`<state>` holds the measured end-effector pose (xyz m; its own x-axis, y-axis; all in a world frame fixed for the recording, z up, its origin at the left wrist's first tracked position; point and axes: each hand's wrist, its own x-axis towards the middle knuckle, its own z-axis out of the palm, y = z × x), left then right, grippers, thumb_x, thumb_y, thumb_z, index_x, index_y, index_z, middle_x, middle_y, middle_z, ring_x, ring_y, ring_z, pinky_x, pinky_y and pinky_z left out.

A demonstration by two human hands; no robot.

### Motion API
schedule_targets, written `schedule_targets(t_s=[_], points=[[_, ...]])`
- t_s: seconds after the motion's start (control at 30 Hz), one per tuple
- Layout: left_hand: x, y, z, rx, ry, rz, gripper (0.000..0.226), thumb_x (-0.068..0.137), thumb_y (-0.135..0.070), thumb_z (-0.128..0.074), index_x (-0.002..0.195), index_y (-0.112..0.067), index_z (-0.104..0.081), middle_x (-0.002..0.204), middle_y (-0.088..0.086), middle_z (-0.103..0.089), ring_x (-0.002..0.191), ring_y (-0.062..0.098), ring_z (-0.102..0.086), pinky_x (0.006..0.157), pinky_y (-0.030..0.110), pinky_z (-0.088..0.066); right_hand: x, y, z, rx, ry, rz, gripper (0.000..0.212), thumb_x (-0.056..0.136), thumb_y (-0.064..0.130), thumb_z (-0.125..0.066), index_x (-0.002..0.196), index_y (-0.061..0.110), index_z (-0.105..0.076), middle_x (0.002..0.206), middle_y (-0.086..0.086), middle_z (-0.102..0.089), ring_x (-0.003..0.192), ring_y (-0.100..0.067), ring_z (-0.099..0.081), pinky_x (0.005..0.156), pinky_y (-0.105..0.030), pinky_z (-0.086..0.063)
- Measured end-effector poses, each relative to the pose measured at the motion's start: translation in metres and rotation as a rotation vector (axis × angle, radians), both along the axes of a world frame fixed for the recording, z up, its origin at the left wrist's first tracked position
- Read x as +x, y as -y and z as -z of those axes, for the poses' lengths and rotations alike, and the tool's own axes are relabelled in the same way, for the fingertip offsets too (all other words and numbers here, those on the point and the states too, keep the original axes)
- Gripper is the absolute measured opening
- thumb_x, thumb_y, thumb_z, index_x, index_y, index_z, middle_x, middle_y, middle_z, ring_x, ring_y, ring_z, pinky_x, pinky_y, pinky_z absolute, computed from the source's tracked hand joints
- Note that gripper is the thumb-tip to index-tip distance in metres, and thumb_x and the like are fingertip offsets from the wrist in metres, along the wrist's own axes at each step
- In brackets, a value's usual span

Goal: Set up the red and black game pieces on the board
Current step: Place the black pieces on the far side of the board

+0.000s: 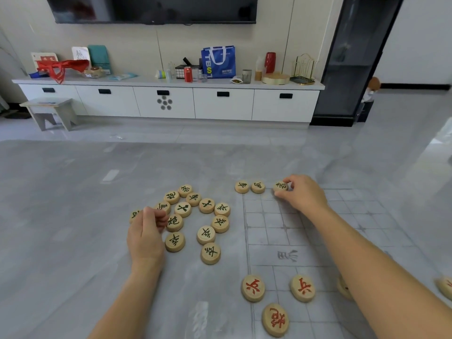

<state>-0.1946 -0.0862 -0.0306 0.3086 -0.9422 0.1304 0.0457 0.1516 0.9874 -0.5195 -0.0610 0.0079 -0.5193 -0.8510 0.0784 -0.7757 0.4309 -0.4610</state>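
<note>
1. Two hands were at work. The right hand (302,194) reached to the far edge of the board (269,241) and pinched a black-lettered piece (280,185) between the thumb and curled fingertips. Whether the piece lay on the board or was just lifted could not be told.
2. At the board's far left corner, just left of that piece, two placed black pieces (242,186) sat side by side, close together.
3. The left hand (145,237) lay off the board's left edge on the grey surface (73,216), at the left side of a loose cluster of black pieces (206,234). Its fingers were curled in toward the palm; whether they held anything could not be told. A half-hidden piece (134,214) showed just behind its knuckles.
4. Near the board's near left corner, two red pieces (253,288) stood in a row, with a third red piece (275,319) closer to the near edge.
</note>
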Motion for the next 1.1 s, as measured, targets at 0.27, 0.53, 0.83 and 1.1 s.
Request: schedule_targets(t_s=[0.27,0.53,0.83,1.1], points=[[-0.001,-0.001,-0.001,-0.015,0.020,-0.007,0.039,0.086,-0.037,-0.039,0.073,-0.009,-0.062,0.079,0.014,-0.063,0.073,0.023,-0.057,0.071,0.033,-0.047,-0.002,0.026,0.014,0.052,-0.031,0.002,0.042,0.068,0.054,-0.073,0.100,0.029,-0.063,0.109,-0.001,-0.061,0.096,-0.022,-0.059,0.080,-0.034,-0.047],[-0.002,-0.001,-0.003,0.003,0.062,-0.026,0.038,0.087,-0.038,-0.039,0.067,-0.017,-0.062,0.070,0.006,-0.063,0.072,0.023,-0.060,0.076,0.043,-0.048,0.025,0.008,-0.001,-0.091,-0.080,-0.048,0.062,0.078,0.051,-0.066,0.128,0.018,-0.051,0.122,-0.008,-0.052,0.111,-0.026,-0.052,0.090,-0.040,-0.045],[-0.002,-0.001,-0.003,0.031,0.072,-0.038,0.039,0.088,-0.041,-0.038,0.064,-0.021,-0.063,0.069,0.003,-0.065,0.074,0.024,-0.061,0.081,0.052,-0.049,0.126,-0.025,-0.010,0.058,-0.078,-0.668,0.044,0.083,0.043,-0.064,0.124,0.031,-0.056,0.114,0.005,-0.047,0.107,-0.011,-0.044,0.090,-0.030,-0.041],[-0.003,-0.002,-0.005,0.048,0.071,-0.034,0.039,0.088,-0.040,-0.038,0.066,-0.019,-0.063,0.069,0.002,-0.065,0.073,0.022,-0.061,0.081,0.050,-0.050,0.132,-0.025,-0.005,0.068,-0.142,-0.720,0.044,0.084,0.041,-0.063,0.126,0.034,-0.054,0.110,0.012,-0.039,0.112,-0.011,-0.038,0.093,-0.029,-0.036]])
